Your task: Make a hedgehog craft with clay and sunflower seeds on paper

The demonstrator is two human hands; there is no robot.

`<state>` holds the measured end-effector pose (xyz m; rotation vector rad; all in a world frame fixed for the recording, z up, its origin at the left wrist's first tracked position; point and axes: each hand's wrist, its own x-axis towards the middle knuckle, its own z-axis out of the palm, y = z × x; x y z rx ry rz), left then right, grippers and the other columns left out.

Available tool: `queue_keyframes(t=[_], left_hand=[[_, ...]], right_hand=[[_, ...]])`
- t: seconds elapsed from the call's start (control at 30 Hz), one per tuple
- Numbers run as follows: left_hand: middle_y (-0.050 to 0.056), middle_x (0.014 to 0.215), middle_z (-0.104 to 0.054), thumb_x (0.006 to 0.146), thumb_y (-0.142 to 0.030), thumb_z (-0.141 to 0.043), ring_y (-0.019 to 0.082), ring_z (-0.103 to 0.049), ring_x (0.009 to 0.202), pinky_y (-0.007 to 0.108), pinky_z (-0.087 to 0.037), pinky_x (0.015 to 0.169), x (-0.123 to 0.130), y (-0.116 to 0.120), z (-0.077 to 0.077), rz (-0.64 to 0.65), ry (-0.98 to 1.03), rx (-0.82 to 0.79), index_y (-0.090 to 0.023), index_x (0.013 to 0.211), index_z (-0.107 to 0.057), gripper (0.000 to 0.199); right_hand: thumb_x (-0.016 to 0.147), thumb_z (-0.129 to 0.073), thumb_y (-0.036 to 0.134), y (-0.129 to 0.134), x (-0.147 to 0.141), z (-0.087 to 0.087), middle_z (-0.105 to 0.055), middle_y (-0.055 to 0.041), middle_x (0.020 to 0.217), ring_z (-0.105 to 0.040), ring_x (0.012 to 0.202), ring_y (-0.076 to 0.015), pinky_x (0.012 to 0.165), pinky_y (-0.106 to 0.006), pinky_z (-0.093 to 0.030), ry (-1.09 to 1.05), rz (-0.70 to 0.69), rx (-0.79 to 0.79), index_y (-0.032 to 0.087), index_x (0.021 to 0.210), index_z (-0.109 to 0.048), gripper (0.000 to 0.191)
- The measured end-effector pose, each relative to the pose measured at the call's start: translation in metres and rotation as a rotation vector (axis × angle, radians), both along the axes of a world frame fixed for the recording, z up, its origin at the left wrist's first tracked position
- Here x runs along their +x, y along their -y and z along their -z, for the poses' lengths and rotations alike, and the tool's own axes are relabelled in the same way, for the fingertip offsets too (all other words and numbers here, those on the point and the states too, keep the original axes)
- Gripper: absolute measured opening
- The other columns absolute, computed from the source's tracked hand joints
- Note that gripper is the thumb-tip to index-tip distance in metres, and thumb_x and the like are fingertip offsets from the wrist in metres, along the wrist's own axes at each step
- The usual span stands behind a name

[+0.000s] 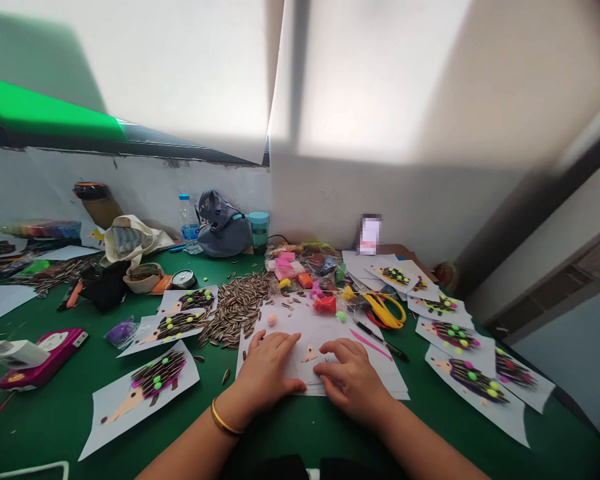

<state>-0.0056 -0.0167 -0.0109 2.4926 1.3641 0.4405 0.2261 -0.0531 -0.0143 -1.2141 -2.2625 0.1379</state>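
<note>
White paper (275, 312) lies on the green table in front of me, bearing a small peach clay hedgehog face (309, 354) and a faint pencil outline. My left hand (267, 370) rests on the paper's left part, fingers spread, with nothing visible in it. To the right of the clay face, my right hand (353, 377) touches the paper with bent, parted fingers and holds nothing visible. A peach clay ball (272, 320) sits beyond my left hand. A pink clay strip (371, 345) and a black pen (380, 339) lie beyond my right hand.
Sunflower seeds (237, 303) are heaped at the left. Clay packets (300, 263) and yellow scissors (386, 311) lie behind the paper. Finished hedgehog pictures (180, 373) flank both sides. A bottle (189, 227), blue bag (223, 230) and phone (369, 235) stand by the wall.
</note>
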Motion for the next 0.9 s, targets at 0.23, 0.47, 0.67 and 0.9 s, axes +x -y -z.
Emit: queue_keyframes(t=[0.23,0.47,0.67,0.9], left_hand=[[0.008,0.129,-0.06,0.061,-0.054,-0.082,0.031,-0.051,0.124,0.056,-0.018,0.114,0.0006,0.0001,-0.0006,-0.001,-0.001,0.012,-0.029,0.14,-0.044,0.092],[0.007,0.129,-0.061,0.062,-0.054,-0.082,0.031,-0.052,0.123,0.056,-0.018,0.113,0.0001,0.0,-0.0008,0.003,0.004,0.014,-0.029,0.139,-0.045,0.088],[0.008,0.127,-0.062,0.065,-0.058,-0.08,0.03,-0.053,0.122,0.057,-0.016,0.114,0.0006,-0.0009,-0.0002,0.007,0.009,0.043,-0.028,0.137,-0.047,0.084],[0.006,0.121,-0.061,0.082,-0.048,-0.068,0.027,-0.055,0.119,0.059,-0.009,0.117,0.0018,0.0015,-0.0049,-0.003,0.005,0.084,-0.028,0.129,-0.054,0.053]], right_hand=[[0.08,-0.06,0.015,-0.0002,0.0004,0.0005,-0.063,-0.0044,0.113,-0.053,0.108,-0.0254,0.094,-0.044,-0.039,-0.016,0.017,-0.008,0.031,0.093,-0.073,0.024],[0.08,-0.061,0.012,-0.0034,0.0017,0.0031,-0.064,-0.0045,0.111,-0.054,0.106,-0.0244,0.093,-0.044,-0.039,-0.058,0.054,-0.01,0.027,0.085,-0.071,0.019],[0.079,-0.063,0.011,-0.0056,0.0016,0.0058,-0.064,-0.0039,0.109,-0.055,0.105,-0.0238,0.092,-0.043,-0.041,-0.067,0.05,-0.02,0.026,0.082,-0.07,0.017],[0.08,-0.059,0.009,-0.006,0.004,0.0049,-0.064,-0.0045,0.109,-0.056,0.103,-0.0232,0.091,-0.042,-0.044,-0.101,0.014,0.0,0.026,0.087,-0.07,0.022]])
